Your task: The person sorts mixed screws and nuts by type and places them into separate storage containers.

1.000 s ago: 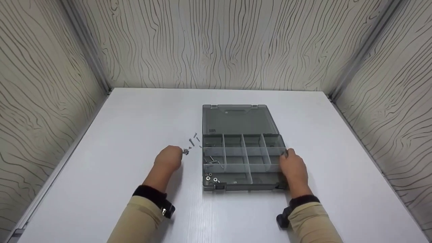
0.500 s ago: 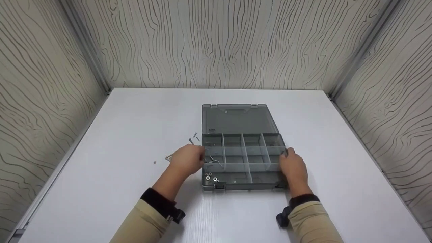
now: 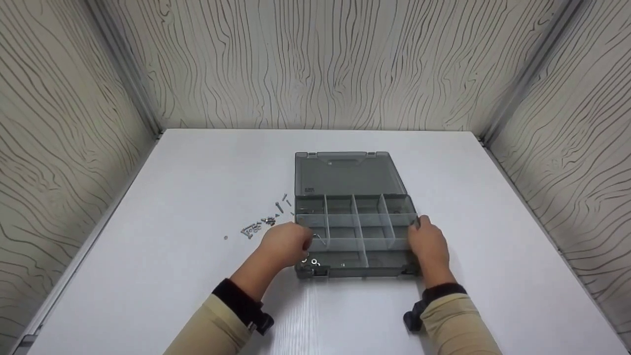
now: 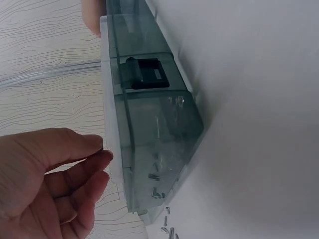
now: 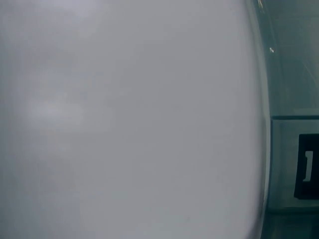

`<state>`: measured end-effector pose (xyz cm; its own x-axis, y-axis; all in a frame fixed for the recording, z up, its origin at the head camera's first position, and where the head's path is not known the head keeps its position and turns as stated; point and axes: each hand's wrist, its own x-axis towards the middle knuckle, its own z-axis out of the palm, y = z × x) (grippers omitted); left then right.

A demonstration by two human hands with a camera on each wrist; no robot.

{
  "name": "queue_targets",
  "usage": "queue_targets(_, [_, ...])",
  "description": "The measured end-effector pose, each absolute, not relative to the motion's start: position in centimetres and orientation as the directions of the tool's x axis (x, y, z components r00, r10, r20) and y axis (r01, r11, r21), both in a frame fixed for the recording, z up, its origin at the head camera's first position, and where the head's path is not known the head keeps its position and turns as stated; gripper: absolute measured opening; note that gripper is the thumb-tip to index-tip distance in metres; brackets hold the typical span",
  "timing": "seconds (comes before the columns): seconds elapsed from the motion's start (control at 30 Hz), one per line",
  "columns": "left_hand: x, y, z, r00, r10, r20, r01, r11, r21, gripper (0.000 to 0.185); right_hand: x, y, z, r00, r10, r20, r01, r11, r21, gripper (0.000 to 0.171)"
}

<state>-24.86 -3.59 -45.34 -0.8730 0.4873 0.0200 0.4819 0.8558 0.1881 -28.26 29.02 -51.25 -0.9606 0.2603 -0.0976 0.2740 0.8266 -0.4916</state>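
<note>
A grey see-through organizer box [image 3: 352, 236] lies open on the white table, its lid [image 3: 347, 173] flat behind it. Dividers split it into several compartments, and small screws and nuts [image 3: 315, 263] lie in those on the left. My left hand [image 3: 287, 241] hovers over the box's front-left corner. In the left wrist view its thumb and fingertips [image 4: 99, 149] meet beside the box wall [image 4: 149, 134]; whether anything is pinched between them I cannot tell. My right hand [image 3: 428, 244] grips the box's right wall. The right wrist view shows only the table and the box's edge [image 5: 286, 164].
Several loose screws and small parts [image 3: 261, 224] lie scattered on the table [image 3: 172, 207] just left of the box, with a single one [image 3: 226, 237] farther left. Wood-grain walls close in the table on three sides. A black latch [image 4: 149, 74] sits on the box's front.
My left hand has moved right from the loose screws to the box's front-left corner, uncovering the pile. The right hand and the box have stayed put.
</note>
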Motion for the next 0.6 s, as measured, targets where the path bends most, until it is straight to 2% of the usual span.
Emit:
queue_targets(0.27, [-24.9, -3.6, -45.5, -0.883, 0.469, -0.001, 0.459, 0.865, 0.203, 0.011, -28.3, 28.9, -51.4, -0.962, 0.266, -0.053, 0.257, 0.833, -0.490, 0.046])
queue_targets(0.4, [-25.2, -4.2, -45.2, -0.889, 0.458, 0.027, 0.449, 0.856, 0.256, 0.009, -28.3, 28.9, -51.4, -0.963, 0.264, -0.054, 0.256, 0.831, -0.493, 0.045])
queue_targets(0.6, [-26.7, -5.7, -45.5, -0.932, 0.359, 0.046, 0.353, 0.875, 0.333, 0.012, -28.4, 29.1, -51.6, -0.963, 0.264, -0.050, 0.254, 0.834, -0.491, 0.044])
